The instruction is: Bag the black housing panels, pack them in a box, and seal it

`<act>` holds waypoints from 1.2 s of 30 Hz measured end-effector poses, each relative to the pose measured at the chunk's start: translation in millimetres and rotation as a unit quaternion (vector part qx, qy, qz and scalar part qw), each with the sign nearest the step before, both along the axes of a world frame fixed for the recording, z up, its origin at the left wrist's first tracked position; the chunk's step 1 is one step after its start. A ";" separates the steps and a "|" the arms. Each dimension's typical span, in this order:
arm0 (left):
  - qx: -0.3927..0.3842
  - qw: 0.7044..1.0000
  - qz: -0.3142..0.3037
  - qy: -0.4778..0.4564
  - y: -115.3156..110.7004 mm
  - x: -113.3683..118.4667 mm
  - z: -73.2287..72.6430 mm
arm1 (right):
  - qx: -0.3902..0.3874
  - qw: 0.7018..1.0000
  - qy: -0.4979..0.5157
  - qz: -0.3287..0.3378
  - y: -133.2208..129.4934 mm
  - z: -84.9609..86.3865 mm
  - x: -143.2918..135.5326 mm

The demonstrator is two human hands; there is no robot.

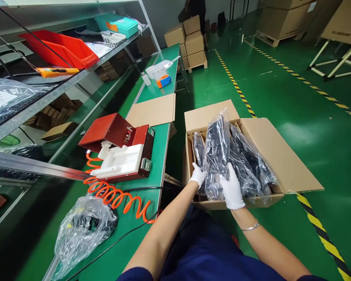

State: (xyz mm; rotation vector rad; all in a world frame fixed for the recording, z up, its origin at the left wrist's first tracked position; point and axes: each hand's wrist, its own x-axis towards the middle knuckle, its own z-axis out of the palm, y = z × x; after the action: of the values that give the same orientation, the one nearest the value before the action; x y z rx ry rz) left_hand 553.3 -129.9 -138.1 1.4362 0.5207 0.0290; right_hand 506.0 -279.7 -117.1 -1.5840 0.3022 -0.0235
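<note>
Between my two white-gloved hands, a clear plastic bag with a black part inside (217,150) stands tilted above an open cardboard box (210,204). My right hand (233,189) is closed on the bag's lower right side, thumb pointing up. My left hand (197,174) is closed at its lower left edge; its fingertips are partly hidden by the plastic. Several more bagged black parts (245,168) fill the right of the box, and another bagged part (198,147) sits at the left beside cardboard dividers.
On the green workbench (159,156) at left stand a red and white machine (119,150), a coiled orange hose (119,197) and a plastic-wrapped item (84,230). A cardboard flap (155,109) lies farther along. The box's right flap (277,152) spreads outward. Stacked cartons (193,43) and a person (197,9) are behind.
</note>
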 end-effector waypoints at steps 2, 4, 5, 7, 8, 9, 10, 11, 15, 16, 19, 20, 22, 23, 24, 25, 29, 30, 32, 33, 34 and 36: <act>0.025 1.000 0.007 -0.010 -2.0 -3.8 15.6 | -0.052 0.998 -0.026 0.001 1.7 -4.3 0.8; 0.023 0.999 -0.006 -0.038 -5.7 -9.6 35.2 | -0.134 0.987 -0.089 0.003 4.6 -9.9 -0.9; 0.004 0.998 -0.026 -0.051 -8.7 -12.4 44.6 | -0.184 0.974 -0.129 0.008 6.7 -12.6 -2.4; -0.068 0.992 -0.073 -0.073 -16.4 -16.6 59.6 | -0.275 0.938 -0.207 0.038 11.8 -17.0 -6.2; -0.107 0.987 -0.087 -0.084 -20.7 -17.9 64.3 | -0.312 0.918 -0.238 0.061 14.5 -18.7 -8.1; -0.137 0.982 -0.088 -0.098 -24.7 -18.6 67.2 | -0.341 0.898 -0.263 0.088 16.9 -20.2 -9.8; -0.155 0.979 -0.075 -0.111 -28.0 -19.0 68.4 | -0.365 0.879 -0.284 0.114 19.0 -21.5 -11.3; -0.161 0.978 -0.053 -0.118 -30.4 -19.1 68.3 | -0.383 0.862 -0.301 0.140 20.6 -22.8 -12.6; -0.146 0.983 0.035 -0.104 -29.9 -19.5 62.7 | -0.422 0.814 -0.344 0.201 23.8 -29.7 -16.9; -0.148 0.983 0.042 -0.101 -28.0 -19.6 61.3 | -0.427 0.807 -0.350 0.206 24.0 -31.9 -17.9; -0.170 0.980 0.039 -0.098 -21.4 -20.0 58.1 | -0.444 0.796 -0.356 0.206 23.9 -38.5 -21.5; -0.180 0.978 0.036 -0.096 -19.6 -20.1 57.1 | -0.448 0.793 -0.359 0.206 23.6 -40.6 -22.8; -0.195 0.976 0.032 -0.095 -16.6 -20.0 55.2 | -0.451 0.785 -0.370 0.208 23.0 -44.3 -26.0; -0.198 0.975 0.034 -0.095 -15.4 -19.9 54.2 | -0.452 0.780 -0.379 0.209 22.8 -45.7 -27.7; -0.198 0.975 0.039 -0.094 -14.3 -19.6 53.3 | -0.454 0.775 -0.387 0.209 22.7 -46.7 -29.4; -0.197 0.975 0.046 -0.091 -13.2 -19.3 52.4 | -0.456 0.770 -0.393 0.209 22.6 -47.5 -31.0; -0.199 0.976 0.065 -0.064 -8.8 -18.2 49.2 | -0.467 0.745 -0.422 0.219 22.6 -49.8 -33.7; -0.199 0.976 0.065 -0.063 -7.9 -18.3 48.4 | -0.470 0.737 -0.434 0.220 22.7 -51.0 -33.3; -0.198 0.976 0.062 -0.071 -6.6 -18.8 46.7 | -0.472 0.725 -0.454 0.210 23.5 -54.0 -31.9; -0.198 0.975 0.060 -0.076 -6.3 -19.2 45.9 | -0.472 0.724 -0.461 0.201 24.3 -55.2 -31.6; -0.200 0.975 0.057 -0.079 -6.1 -19.4 45.2 | -0.471 0.724 -0.466 0.191 25.1 -55.4 -32.0; -0.201 0.975 0.054 -0.081 -5.8 -19.1 44.1 | -0.467 0.730 -0.467 0.177 25.5 -50.6 -35.4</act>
State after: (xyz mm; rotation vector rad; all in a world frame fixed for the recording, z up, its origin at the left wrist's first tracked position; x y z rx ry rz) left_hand 534.2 -135.7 -94.1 1.0001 0.4406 0.1200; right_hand 470.6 -254.2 -167.7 -2.3542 -0.9721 -0.7641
